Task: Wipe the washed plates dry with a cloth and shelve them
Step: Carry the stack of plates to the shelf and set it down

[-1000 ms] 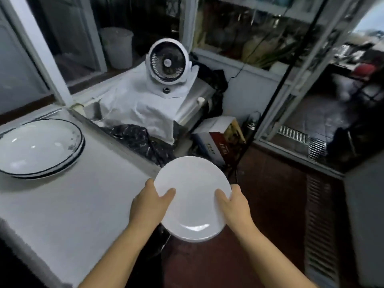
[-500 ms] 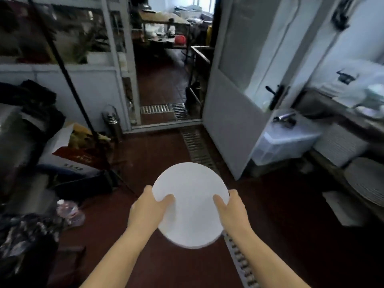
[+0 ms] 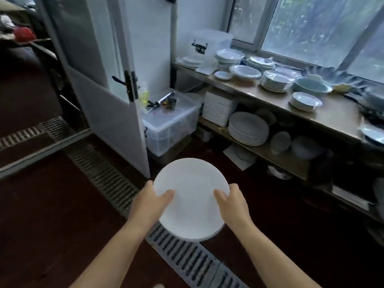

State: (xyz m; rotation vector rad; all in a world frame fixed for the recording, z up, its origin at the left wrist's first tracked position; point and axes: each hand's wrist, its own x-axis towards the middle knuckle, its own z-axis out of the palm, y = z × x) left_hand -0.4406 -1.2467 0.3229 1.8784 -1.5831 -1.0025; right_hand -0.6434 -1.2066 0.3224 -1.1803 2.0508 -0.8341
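- A white plate (image 3: 192,199) is held out in front of the person, above the dark red floor (image 3: 52,215) and over the metal drain grate (image 3: 182,260) that runs slantwise across it.
- The left hand (image 3: 148,204) grips the plate's left rim, thumb curled onto the top face, fingers hidden beneath.
- The right hand (image 3: 233,204) grips the right rim the same way, thumb on top; the plate sits between the two grips, roughly level, its face blurred.
- Just beyond the plate stands the open white door (image 3: 108,96), its lower corner near the plate's far edge, black handle (image 3: 129,84) at its edge.
- Behind the door a clear plastic box (image 3: 170,125) sits on the floor, with small tools lying on its lid.
- To the right, the lower shelf (image 3: 280,156) carries a stack of square white plates (image 3: 218,108) at its left end, a stack of round plates (image 3: 248,128) beside it, and more dishes in shadow farther right.
- Above it the tabletop (image 3: 332,113) under the window (image 3: 311,28) holds a stack of ribbed plates (image 3: 276,81), shallow bowls (image 3: 245,71), a pale green bowl (image 3: 311,86) and a scalloped dish (image 3: 305,101) near its front edge.
- A clear storage bin (image 3: 209,46) stands at the tabletop's far left corner.
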